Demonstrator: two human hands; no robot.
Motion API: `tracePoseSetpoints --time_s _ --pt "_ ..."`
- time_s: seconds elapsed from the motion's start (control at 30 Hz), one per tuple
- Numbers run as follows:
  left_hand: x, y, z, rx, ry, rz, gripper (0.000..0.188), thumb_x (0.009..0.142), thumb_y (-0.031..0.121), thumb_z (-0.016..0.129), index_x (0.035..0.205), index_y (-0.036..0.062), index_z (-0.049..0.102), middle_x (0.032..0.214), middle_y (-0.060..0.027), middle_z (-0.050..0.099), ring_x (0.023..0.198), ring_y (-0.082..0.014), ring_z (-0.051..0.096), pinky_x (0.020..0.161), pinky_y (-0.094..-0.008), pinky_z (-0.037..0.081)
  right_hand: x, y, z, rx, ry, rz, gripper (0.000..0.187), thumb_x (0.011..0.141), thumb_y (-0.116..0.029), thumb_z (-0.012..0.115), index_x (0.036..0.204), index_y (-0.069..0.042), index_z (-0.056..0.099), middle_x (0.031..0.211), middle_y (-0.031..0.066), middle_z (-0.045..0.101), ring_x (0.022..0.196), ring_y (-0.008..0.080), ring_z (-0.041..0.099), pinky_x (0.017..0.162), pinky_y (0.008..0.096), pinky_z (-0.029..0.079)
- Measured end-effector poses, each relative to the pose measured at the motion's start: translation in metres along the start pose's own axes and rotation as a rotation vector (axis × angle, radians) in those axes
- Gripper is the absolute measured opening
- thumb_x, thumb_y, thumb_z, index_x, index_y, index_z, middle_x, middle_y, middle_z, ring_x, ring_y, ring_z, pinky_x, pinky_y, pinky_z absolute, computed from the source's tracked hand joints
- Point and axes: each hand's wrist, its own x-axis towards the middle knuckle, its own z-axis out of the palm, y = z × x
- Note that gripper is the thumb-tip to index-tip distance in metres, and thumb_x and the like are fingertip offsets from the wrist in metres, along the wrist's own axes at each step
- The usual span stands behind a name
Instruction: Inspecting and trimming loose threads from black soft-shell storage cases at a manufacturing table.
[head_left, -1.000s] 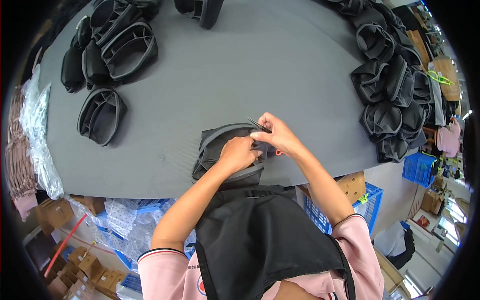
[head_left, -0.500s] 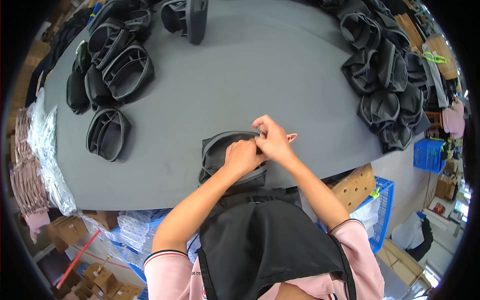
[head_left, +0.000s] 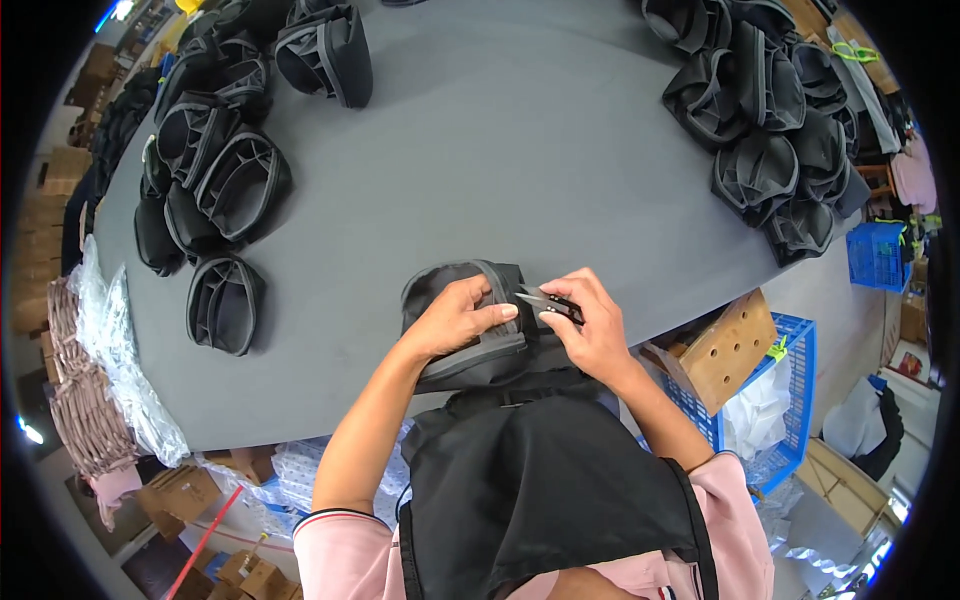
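Observation:
An open black pouch (head_left: 470, 367) with a grey-edged rim sits at the near edge of the table, right in front of me. My left hand (head_left: 462, 318) reaches into its mouth and grips the rim, thumb on the outside. Thread snips (head_left: 553, 304) with black handles and pale pointed blades are in my right hand (head_left: 592, 325), just right of the pouch. Their blade tips point left toward the rim. Whether they touch the fabric I cannot tell.
Similar black pouches (head_left: 240, 185) are heaped at the left of the grey table (head_left: 450, 170); another pile (head_left: 755, 175) lies on the right. Clear plastic wrap (head_left: 130, 360) hangs along the left edge. Beyond the near right edge stand a blue crate (head_left: 795, 400) and a perforated wooden board (head_left: 725, 350).
My hands were together at the pouch's right rim. Now they are apart: the right has moved right and down and shows the snips, while the left holds the rim. The view has shifted.

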Motion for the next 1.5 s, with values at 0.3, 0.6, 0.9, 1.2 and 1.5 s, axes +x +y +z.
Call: tracePoseSetpoints --time_s 0.3,0.6,0.9,1.2,1.5 --pt "-0.009 -0.004 0.003 -0.028 -0.092 -0.023 0.031 0.081 0.025 0.07 0.092 -0.0017 0.058 0.071 0.0016 0.052 0.065 -0.0062 0.044 0.055 -0.0233 0.036 0.018 -0.009 -0.005 -0.284 -0.079 -0.477 0.023 0.069 -0.001 0.066 0.092 -0.007 0.063 0.077 0.0061 0.055 0.06 0.0193 0.053 0.054 0.029 0.043" --pt "-0.013 0.015 0.012 -0.096 -0.028 0.01 0.026 0.083 0.017 0.066 0.099 -0.0025 0.059 0.087 -0.0024 0.061 0.08 -0.0086 0.053 0.071 -0.0256 0.045 0.008 -0.011 -0.003 -0.114 0.029 -0.26 0.019 0.07 -0.004 0.068 0.089 -0.006 0.062 0.075 0.005 0.053 0.058 0.0204 0.054 0.051 0.031 0.043" --pt "-0.018 0.008 0.014 -0.19 0.041 -0.015 0.029 0.088 0.016 0.058 0.11 -0.0028 0.053 0.105 -0.0077 0.06 0.096 -0.0127 0.054 0.085 -0.0288 0.043 -0.028 0.0 -0.022 -0.141 -0.064 -0.163 0.022 0.071 -0.004 0.068 0.092 -0.007 0.062 0.078 0.0047 0.052 0.06 0.0181 0.052 0.057 0.03 0.042" --pt "-0.028 0.01 0.016 -0.158 0.081 0.032 0.031 0.088 0.013 0.057 0.115 -0.0019 0.05 0.109 -0.0094 0.059 0.102 -0.0153 0.054 0.089 -0.0307 0.042 -0.011 0.0 -0.021 -0.17 -0.167 -0.356 0.022 0.071 -0.009 0.07 0.091 -0.009 0.062 0.077 0.0045 0.05 0.061 0.0211 0.053 0.053 0.0315 0.041" --pt "-0.03 0.012 0.019 -0.184 0.075 0.011 0.032 0.088 0.013 0.057 0.116 -0.0012 0.05 0.11 -0.0091 0.059 0.102 -0.0158 0.054 0.09 -0.0308 0.042 -0.01 0.001 -0.021 -0.109 -0.227 -0.304 0.02 0.07 -0.009 0.07 0.089 -0.009 0.063 0.076 0.0027 0.05 0.061 0.0198 0.054 0.052 0.0322 0.042"
